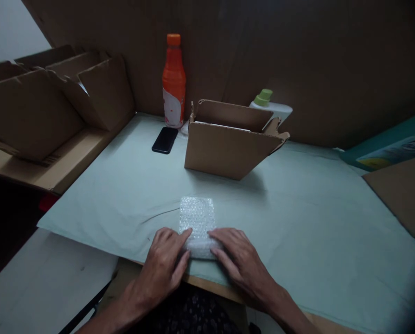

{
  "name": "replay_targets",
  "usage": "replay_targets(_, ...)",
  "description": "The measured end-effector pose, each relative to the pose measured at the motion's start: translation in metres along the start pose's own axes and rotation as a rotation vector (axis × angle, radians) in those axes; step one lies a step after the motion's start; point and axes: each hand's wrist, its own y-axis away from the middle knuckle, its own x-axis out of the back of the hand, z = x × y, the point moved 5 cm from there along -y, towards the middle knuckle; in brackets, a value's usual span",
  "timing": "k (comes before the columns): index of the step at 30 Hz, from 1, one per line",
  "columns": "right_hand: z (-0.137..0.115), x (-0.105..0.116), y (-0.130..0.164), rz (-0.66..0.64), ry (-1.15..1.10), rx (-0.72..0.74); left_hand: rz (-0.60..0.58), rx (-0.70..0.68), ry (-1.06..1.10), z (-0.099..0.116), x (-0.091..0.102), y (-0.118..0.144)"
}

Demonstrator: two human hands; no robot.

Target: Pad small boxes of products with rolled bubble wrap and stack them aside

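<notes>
A strip of clear bubble wrap (pixel 197 218) lies on the pale green table cover (pixel 297 218), its near end rolled up into a small bundle. My left hand (pixel 167 264) grips the bundle's left side with its fingertips. My right hand (pixel 237 262) grips the right side the same way. What is inside the roll is hidden. Beyond the wrap stands a small open cardboard box (pixel 228 144) with its flaps up.
An orange bottle (pixel 174 81) stands at the back, a black phone (pixel 164 139) lying before it. A white bottle with a green cap (pixel 268 103) sits behind the box. Open cardboard boxes (pixel 54 97) are stacked at left, flat cardboard (pixel 402 195) at right.
</notes>
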Motion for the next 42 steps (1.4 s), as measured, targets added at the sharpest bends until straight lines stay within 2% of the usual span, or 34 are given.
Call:
replay_targets(3, -0.005, 0.004, -0.001, 0.130, 0.146, 0.063, 0.013, 0.050, -0.088, -0.013, -0.005, -0.015)
replay_targets(6, -0.010, -0.007, -0.006, 0.031, 0.206, 0.130, 0.014, 0.093, -0.152, -0.023, -0.009, -0.025)
replay_targets(8, -0.008, -0.014, -0.011, -0.022, 0.213, 0.138, 0.050, 0.141, -0.085, -0.026, -0.006, -0.024)
replay_targets(10, -0.002, -0.015, -0.016, -0.009, 0.159, 0.112, 0.103, 0.255, 0.085, -0.028, -0.001, -0.016)
replay_targets(12, 0.006, -0.013, -0.018, 0.025, 0.051, 0.042, 0.151, 0.445, 0.346, -0.031, 0.001, -0.002)
replay_targets(15, 0.012, -0.009, -0.017, 0.031, -0.137, -0.130, 0.169, 0.709, 0.847, -0.029, -0.007, 0.015)
replay_targets(17, 0.012, -0.009, -0.015, -0.019, -0.272, -0.266, 0.145, 0.823, 1.110, -0.023, -0.015, 0.017)
replay_targets(20, 0.006, -0.010, -0.012, -0.100, -0.417, -0.370, 0.094, 0.901, 1.245, -0.015, -0.021, 0.010)
replay_targets(24, 0.009, 0.001, -0.005, 0.042, -0.430, -0.423, 0.042, 0.798, 1.172, -0.007, -0.024, 0.003)
replay_targets(28, 0.022, -0.002, 0.005, -0.081, -0.689, -0.514, -0.058, 0.630, 1.042, -0.006, -0.029, -0.006)
replay_targets(30, 0.035, 0.006, 0.007, -0.045, -0.700, -0.537, -0.024, 0.478, 0.851, -0.006, -0.019, -0.024)
replay_targets(33, 0.058, 0.028, 0.011, 0.048, -0.598, -0.563, 0.184, 0.092, 0.337, 0.005, 0.021, -0.075)
replay_targets(36, 0.071, 0.050, 0.012, -0.032, -0.499, -0.526, 0.341, -0.288, -0.117, 0.023, 0.055, -0.141)
replay_targets(38, 0.076, 0.066, 0.014, -0.092, -0.444, -0.521, 0.356, -0.371, -0.304, 0.023, 0.066, -0.188)
replay_targets(40, 0.081, 0.084, 0.016, -0.104, -0.364, -0.567, 0.304, -0.362, -0.400, 0.014, 0.069, -0.227)
replay_targets(42, 0.086, 0.107, 0.017, -0.054, -0.272, -0.621, 0.237, -0.348, -0.412, 0.005, 0.067, -0.251)
